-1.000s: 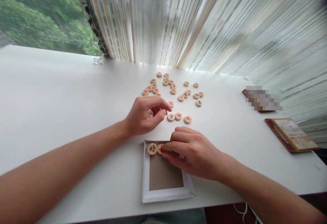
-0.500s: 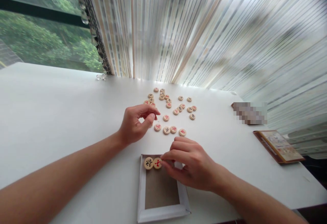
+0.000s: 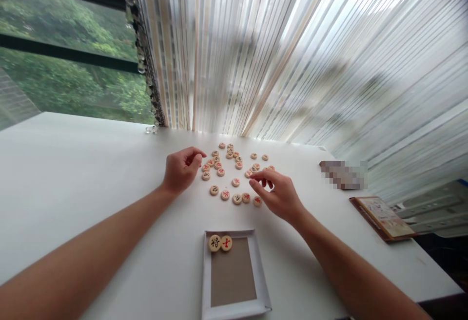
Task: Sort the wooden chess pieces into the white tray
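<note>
My left hand (image 3: pixel 183 170) hovers at the left of the scattered xiangqi pieces, its fingers loosely curled with the index finger stretched out; no piece shows in it. On the right, my right hand (image 3: pixel 277 192) reaches over the pieces, thumb and fingers apart. Its fingertips are close to a red-lettered piece (image 3: pixel 248 174); whether they touch it I cannot tell. Nearer to me lies a shallow white box (image 3: pixel 262 281) with a brown bottom. Inside its far left corner a black-lettered piece (image 3: pixel 215 243) and a red-lettered piece (image 3: pixel 226 243) lie side by side, face up.
Several more round wooden pieces (image 3: pixel 225 195) lie loose on the white table (image 3: pixel 120 188). A brown-edged booklet or box (image 3: pixel 383 216) sits near the right edge, with a blurred-out object (image 3: pixel 343 175) behind it. A string curtain (image 3: pixel 226 57) hangs along the far edge.
My right hand has left the red-lettered piece in the box and moved away to the loose pieces. My left hand has drawn back to the left. The camera view has tilted up slightly.
</note>
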A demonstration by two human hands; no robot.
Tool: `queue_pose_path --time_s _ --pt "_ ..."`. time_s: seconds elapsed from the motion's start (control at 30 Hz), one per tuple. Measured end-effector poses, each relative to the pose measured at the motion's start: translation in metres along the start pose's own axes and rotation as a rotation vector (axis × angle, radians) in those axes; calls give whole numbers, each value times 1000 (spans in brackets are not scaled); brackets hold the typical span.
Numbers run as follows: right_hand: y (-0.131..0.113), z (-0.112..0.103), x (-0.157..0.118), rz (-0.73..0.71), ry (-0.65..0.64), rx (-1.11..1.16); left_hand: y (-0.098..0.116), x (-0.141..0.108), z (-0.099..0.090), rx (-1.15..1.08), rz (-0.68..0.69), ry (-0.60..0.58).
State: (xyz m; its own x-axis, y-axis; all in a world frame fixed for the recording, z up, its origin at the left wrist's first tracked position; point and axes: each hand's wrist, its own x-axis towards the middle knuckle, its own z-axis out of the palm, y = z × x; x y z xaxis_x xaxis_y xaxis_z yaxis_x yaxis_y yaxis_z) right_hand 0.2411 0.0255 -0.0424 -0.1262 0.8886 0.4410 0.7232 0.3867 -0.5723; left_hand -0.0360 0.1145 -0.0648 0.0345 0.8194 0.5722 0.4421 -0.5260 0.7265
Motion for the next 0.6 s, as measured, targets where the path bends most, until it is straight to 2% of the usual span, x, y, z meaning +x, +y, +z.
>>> queue_pose_path --time_s 0.1,0.2,0.33,0.47,0.6 --pt "11 1 32 176 -66 -79 5 -3 0 47 67 -46" --pt "17 9 67 234 -90 -137 7 -4 0 57 102 -69" --pt "22 31 102 307 -148 -212 6 -4 0 65 136 -90" --pt "26 51 120 325 -199 -248 5 -4 0 67 158 -104" --pt "28 59 125 325 -172 -252 5 -6 1 44 159 -115"
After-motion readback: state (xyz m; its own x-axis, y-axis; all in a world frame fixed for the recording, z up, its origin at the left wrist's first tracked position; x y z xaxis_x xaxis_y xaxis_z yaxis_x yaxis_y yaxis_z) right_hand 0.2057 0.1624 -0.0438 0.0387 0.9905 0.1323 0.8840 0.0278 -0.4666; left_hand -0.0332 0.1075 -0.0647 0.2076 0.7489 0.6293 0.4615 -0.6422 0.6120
